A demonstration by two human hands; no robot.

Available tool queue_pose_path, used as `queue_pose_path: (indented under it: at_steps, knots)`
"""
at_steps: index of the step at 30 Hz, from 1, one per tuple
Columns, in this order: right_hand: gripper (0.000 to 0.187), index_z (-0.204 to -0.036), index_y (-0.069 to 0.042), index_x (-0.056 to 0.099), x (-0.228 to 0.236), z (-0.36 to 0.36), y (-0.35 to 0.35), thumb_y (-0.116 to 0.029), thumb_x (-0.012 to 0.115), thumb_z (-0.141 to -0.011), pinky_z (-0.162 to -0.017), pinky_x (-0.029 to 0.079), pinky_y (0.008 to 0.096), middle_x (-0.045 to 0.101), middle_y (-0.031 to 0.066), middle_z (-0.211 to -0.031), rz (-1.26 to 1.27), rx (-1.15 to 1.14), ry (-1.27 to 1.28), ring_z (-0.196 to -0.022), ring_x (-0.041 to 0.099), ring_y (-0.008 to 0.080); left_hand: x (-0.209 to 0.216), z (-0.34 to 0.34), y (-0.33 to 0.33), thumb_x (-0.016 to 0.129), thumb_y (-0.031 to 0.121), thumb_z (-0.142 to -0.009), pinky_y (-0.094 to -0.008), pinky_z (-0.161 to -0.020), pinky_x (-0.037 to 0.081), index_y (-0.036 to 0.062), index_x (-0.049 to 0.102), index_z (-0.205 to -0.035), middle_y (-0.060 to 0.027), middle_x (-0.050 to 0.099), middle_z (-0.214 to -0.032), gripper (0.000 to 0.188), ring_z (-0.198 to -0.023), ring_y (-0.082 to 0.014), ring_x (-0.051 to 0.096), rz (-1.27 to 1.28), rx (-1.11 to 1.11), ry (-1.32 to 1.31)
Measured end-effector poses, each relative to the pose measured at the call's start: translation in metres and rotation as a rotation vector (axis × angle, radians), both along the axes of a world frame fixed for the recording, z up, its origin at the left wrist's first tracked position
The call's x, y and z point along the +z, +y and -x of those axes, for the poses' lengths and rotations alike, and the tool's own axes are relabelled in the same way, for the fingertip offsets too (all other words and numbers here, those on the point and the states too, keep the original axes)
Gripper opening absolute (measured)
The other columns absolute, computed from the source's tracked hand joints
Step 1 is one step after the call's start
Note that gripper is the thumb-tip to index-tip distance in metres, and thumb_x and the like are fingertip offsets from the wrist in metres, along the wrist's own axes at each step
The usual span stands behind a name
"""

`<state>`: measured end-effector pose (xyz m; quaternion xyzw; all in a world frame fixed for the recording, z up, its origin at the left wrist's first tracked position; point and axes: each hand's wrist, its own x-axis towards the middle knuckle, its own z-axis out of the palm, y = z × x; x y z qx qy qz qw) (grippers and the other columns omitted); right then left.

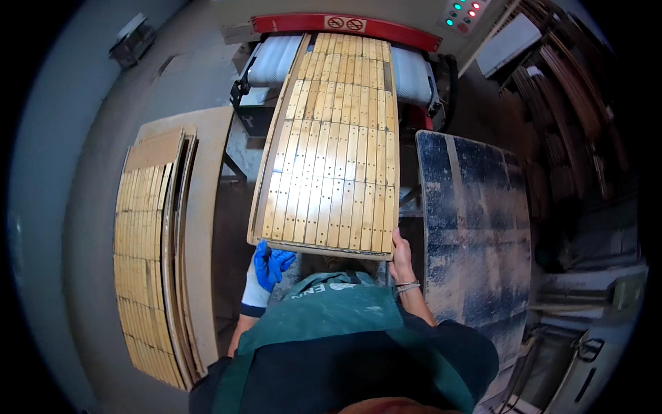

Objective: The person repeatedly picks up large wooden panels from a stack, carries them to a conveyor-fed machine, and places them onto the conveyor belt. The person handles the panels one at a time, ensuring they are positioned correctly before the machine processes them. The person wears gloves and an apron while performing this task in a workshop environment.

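A long board (pixel 256 207) bears rows of pale wooden slats (pixel 327 162) dotted with small dark holes. Its far end rests on a machine's white conveyor belt (pixel 414 72), under a red bar; the near end is in front of my waist. My right hand (pixel 401 257), bare with a bracelet at the wrist, grips the board's near right corner, thumb along the side and fingers partly hidden. At the near left corner is my left hand (pixel 271 265) in a blue and white glove. Its fingers are apart just below the edge, and the thumb points up close to the corner.
On the left, a stack of similar slat-covered boards (pixel 141 255) lies on a wooden panel (pixel 210 207). A worn dark blue panel (pixel 476 228) stands at my right. Ahead is the machine's red bar (pixel 296 23) with a lit control panel (pixel 463 12). Stacked boards (pixel 572 90) fill the far right.
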<state>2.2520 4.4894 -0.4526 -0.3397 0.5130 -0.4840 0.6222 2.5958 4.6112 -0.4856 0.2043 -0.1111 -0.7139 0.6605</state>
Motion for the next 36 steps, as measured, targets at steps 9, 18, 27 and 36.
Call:
queue_pose_path:
  at_steps: [9,18,27,36]
  knots:
    - [0.049,-0.117,0.005,0.059,-0.028,0.004,-0.018,-0.038,0.044,-0.1,-0.082,0.053,0.0335,0.066,0.0123,-0.11,0.022,0.037,-0.023,-0.095,0.066,0.0208,-0.046,0.001,-0.015,0.047,0.046,-0.096,-0.0406,-0.095,0.048,0.0062,0.036,-0.142,-0.0175,0.054,-0.13,0.062,-0.108,-0.0285,0.061,0.072,0.027,0.066]
    - [0.05,-0.12,0.006,0.056,-0.06,0.012,-0.043,-0.039,0.046,-0.099,-0.082,0.054,0.0369,0.065,0.013,-0.112,0.031,0.085,-0.127,-0.097,0.065,0.0235,-0.088,0.008,-0.028,0.048,0.043,-0.097,-0.0408,-0.094,0.049,0.0026,0.042,-0.137,-0.018,0.058,-0.124,0.057,-0.104,-0.0294,0.061,0.104,0.129,0.117]
    - [0.055,-0.13,-0.003,0.048,-0.054,0.027,-0.048,-0.048,0.039,-0.099,-0.064,0.058,0.0474,0.062,0.0131,-0.117,-0.092,0.28,-0.1,-0.093,0.065,0.0326,-0.058,0.026,-0.01,0.045,0.044,-0.099,-0.036,-0.09,0.049,0.0009,0.045,-0.132,-0.0152,0.061,-0.116,0.055,-0.099,-0.0236,0.061,-0.04,0.303,-0.158]
    - [0.047,-0.114,-0.016,0.059,-0.034,0.014,-0.047,-0.055,0.044,-0.093,-0.05,0.049,0.0358,0.065,0.0039,-0.098,-0.084,0.214,0.072,-0.072,0.062,0.0234,-0.13,0.035,0.064,0.043,0.04,-0.1,-0.0376,-0.086,0.052,-0.0043,0.049,-0.124,-0.0196,0.062,-0.111,0.052,-0.093,-0.0278,0.065,0.048,0.45,-0.103]
